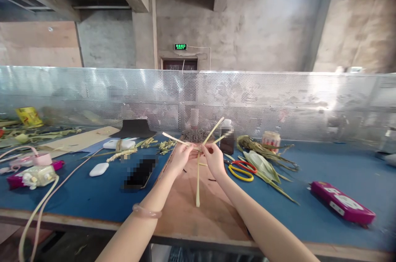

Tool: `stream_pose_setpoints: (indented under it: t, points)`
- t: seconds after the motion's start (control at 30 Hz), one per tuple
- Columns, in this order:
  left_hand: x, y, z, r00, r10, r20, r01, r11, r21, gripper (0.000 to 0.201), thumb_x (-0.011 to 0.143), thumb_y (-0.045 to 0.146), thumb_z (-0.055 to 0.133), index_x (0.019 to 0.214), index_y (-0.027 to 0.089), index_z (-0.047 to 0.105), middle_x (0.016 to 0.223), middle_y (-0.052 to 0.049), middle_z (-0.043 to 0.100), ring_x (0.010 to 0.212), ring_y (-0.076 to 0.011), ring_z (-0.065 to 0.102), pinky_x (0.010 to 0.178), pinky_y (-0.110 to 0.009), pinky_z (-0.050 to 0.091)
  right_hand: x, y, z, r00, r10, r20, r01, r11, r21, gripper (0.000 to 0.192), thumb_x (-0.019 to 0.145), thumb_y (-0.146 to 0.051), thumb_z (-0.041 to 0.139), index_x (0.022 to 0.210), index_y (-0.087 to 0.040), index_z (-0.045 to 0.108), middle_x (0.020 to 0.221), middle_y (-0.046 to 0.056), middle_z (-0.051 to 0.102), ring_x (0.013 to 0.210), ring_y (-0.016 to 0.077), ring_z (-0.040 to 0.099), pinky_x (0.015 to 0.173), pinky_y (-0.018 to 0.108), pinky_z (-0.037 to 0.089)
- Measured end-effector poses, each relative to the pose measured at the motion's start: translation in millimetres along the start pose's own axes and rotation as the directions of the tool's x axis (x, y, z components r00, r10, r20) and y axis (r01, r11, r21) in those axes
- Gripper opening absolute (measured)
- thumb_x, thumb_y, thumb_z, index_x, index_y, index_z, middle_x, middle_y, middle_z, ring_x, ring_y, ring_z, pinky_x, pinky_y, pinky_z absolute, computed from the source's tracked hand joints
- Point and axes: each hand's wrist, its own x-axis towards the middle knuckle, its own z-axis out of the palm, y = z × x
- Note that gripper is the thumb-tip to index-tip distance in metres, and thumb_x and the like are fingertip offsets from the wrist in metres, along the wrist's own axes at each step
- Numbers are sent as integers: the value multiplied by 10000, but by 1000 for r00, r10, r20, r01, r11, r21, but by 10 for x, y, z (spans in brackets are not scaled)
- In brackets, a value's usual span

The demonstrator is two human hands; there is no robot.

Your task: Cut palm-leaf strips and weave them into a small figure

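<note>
Above the brown board (198, 208), the left hand (182, 155) and right hand (213, 158) meet. Their fingers pinch crossed pale leaf strips (198, 179). Scissors (243, 170) lie just beside.

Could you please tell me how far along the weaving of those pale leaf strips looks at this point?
Early, it seems. Done: a few pale strips are crossed where the fingers meet, ends still loose. In hand: left hand and right hand pinch that crossing above the brown board. Left: no woven shape shows yet; more green leaves and scissors lie unused alongside.
</note>
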Motion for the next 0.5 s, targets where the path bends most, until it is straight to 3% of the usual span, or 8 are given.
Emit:
stream_pose_setpoints:
  t: [0.17, 0.3, 0.5]
  points:
    - [-4, -24, -33, 995, 47, 86, -57, 991, 121, 226, 827, 323, 506, 993, 186, 577, 900, -68, 700, 802, -187, 675, 782, -354, 524, -7, 1, 6, 1000, 23, 0, -23, 1000, 6, 255, 765, -431, 564, 735, -178, 569, 685, 21, 610, 651, 168, 537, 641, 295, 415]
    - [-3, -52, -69, 980, 105, 167, -133, 977, 169, 230, 842, 324, 485, 989, 188, 596, 962, -74, 690, 848, -188, 669, 808, -361, 524, -16, 2, 16, 1000, 20, -14, -19, 1000, 7, 205, 736, -386, 595, 736, -187, 544, 690, 4, 588, 650, 158, 521, 643, 288, 410]
    - [24, -72, -80, 986, 120, 119, -141, 971, 194, 186, 824, 291, 495, 916, 177, 607, 906, -65, 694, 811, -184, 673, 783, -351, 534, -23, 73, 58, 1000, -22, -12, 22, 1000, 7, 157, 739, -338, 582, 718, -197, 517, 672, -13, 554, 632, 149, 506, 626, 278, 405]
